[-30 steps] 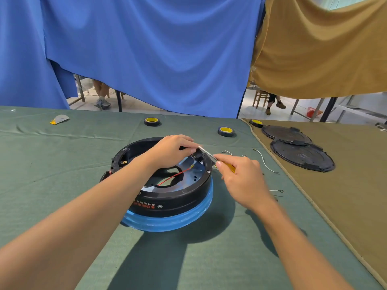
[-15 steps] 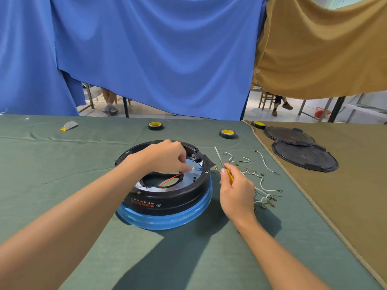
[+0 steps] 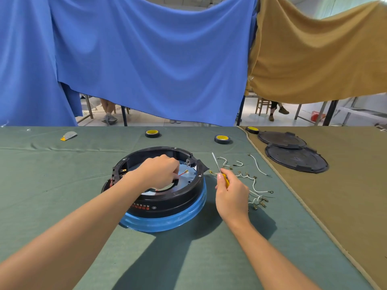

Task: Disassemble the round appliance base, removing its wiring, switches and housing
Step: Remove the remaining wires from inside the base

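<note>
The round appliance base [image 3: 167,204], a black ring on a blue rim, lies on the green cloth in front of me. My left hand [image 3: 157,171] reaches inside the ring and pinches a red wire [image 3: 182,173] with a brass terminal at its end. A switch block [image 3: 189,163] sits on the far inner wall. My right hand [image 3: 230,193] is just right of the base and grips a yellow-handled screwdriver [image 3: 217,167], its shaft pointing up and away.
Several loose white wires [image 3: 254,185] with terminals lie right of my right hand. Two black round covers [image 3: 295,158] rest on the tan cloth at right. Two tape rolls [image 3: 222,139] and a small grey-yellow tool [image 3: 68,135] sit further back.
My right hand drew the screwdriver away from the base's rim to the right. My left hand moved down into the ring and took hold of the red wire.
</note>
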Demonstrator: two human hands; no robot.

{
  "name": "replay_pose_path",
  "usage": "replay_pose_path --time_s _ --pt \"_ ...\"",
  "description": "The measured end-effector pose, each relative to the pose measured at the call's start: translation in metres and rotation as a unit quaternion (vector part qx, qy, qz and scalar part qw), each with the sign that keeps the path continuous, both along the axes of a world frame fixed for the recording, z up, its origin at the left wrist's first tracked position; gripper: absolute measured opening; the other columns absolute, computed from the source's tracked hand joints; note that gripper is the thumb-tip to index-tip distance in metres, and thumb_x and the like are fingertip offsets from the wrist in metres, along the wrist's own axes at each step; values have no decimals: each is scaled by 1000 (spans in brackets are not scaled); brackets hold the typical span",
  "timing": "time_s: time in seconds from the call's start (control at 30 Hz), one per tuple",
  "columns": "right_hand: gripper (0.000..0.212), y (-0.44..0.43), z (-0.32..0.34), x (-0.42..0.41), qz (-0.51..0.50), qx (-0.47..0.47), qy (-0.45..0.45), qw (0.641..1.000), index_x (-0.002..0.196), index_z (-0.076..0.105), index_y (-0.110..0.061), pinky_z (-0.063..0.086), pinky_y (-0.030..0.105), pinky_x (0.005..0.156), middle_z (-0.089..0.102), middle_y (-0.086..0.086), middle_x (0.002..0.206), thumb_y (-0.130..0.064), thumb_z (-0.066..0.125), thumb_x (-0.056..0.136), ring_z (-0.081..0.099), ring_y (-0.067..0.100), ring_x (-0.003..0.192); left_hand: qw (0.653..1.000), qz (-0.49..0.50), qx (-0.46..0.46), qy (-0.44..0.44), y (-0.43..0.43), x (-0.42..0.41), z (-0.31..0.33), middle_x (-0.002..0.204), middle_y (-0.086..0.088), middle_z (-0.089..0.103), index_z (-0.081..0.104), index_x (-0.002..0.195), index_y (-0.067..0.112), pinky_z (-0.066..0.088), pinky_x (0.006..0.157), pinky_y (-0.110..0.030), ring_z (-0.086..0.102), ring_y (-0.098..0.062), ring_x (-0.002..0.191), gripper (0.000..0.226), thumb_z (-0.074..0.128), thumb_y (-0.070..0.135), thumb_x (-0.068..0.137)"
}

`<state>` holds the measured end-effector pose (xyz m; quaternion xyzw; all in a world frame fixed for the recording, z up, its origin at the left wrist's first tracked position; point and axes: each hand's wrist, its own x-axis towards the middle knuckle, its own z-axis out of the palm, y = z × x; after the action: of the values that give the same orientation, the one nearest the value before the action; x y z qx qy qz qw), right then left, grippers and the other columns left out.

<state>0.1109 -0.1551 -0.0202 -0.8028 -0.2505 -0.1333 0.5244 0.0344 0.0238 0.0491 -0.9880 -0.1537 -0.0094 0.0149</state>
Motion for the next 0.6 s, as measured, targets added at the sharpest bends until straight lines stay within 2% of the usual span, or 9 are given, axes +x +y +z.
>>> replay_pose_path --time_s 0.17,0.27,0.33,0.47,0.53,0.57,0.6 --pt "30 0 0 1 -5 7 -2 1000 122 63 -11 39 28 77 71 5 90 -21 46 101 61 23 89 985 -98 141 -25 -3 -8 14 107 -2 60 54 106 16 44 71 -34 56 -23 98 17 46 29 102" --pt "30 0 1 0 -2 25 -1 1000 122 62 -10 45 35 81 70 5 91 -22 44 101 63 24 90 983 -100 151 -30 -7 -12 27 106 -3 59 53 106 15 48 74 -36 56 -23 95 15 45 27 102" --pt "27 -2 5 -1 0 53 -3 999 118 61 -11 46 37 78 67 2 87 -22 42 102 62 21 86 990 -74 110 -57 -12 -12 35 104 -1 60 51 98 18 47 72 -36 54 -21 91 13 44 29 102" --pt "13 -10 23 4 10 153 32 988 107 48 -20 37 21 62 56 -6 77 -24 35 104 53 -3 69 987 -26 -63 -147 -28 -9 49 92 4 63 54 89 22 48 76 -38 56 -19 89 13 50 29 99" --pt "13 -15 36 7 34 189 56 980 105 44 -20 39 17 60 54 -3 77 -25 33 105 50 -2 61 969 -24 -144 -200 -40 -7 57 82 5 68 57 81 23 49 75 -36 58 -15 81 16 56 27 96" --pt "12 -19 43 8 50 201 64 976 103 43 -20 41 20 62 54 -1 79 -25 32 105 48 1 59 958 -22 -178 -221 -47 -5 61 79 3 69 59 78 23 50 71 -34 60 -15 76 18 57 26 95" --pt "11 -23 50 10 65 209 70 973 101 42 -22 43 28 65 55 0 80 -25 33 106 48 7 62 948 -20 -209 -241 -54 -2 65 77 0 71 62 76 22 50 68 -33 62 -19 72 20 59 26 95"
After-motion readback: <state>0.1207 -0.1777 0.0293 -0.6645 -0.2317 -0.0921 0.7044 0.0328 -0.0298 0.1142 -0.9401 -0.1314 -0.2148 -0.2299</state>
